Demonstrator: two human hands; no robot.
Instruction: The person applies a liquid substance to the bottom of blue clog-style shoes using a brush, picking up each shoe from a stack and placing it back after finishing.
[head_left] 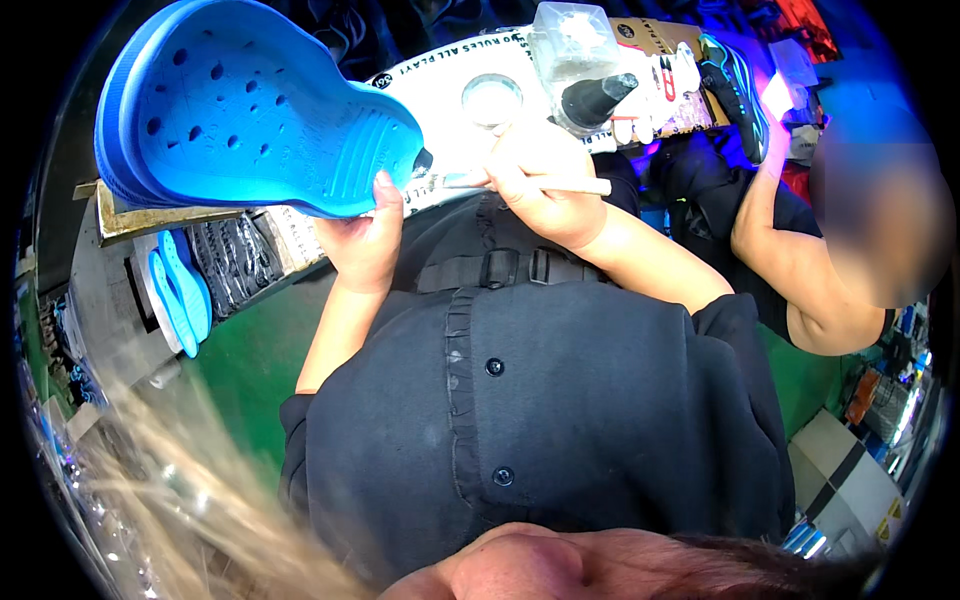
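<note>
Above a cluttered counter point(440, 75), the left hand point(365, 240) grips a blue foam clog point(240, 105) by its heel while the right hand point(545, 180), beside that heel, pinches a thin brush point(540, 184), seemingly mid-application, needing steady strokes.

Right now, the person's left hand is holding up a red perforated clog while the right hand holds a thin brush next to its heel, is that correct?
Not quite: the clog is blue, not red, as the head view shows. The rest stands: the left hand holds the perforated clog up by its heel end, and the right hand holds a thin brush beside that heel.
</note>
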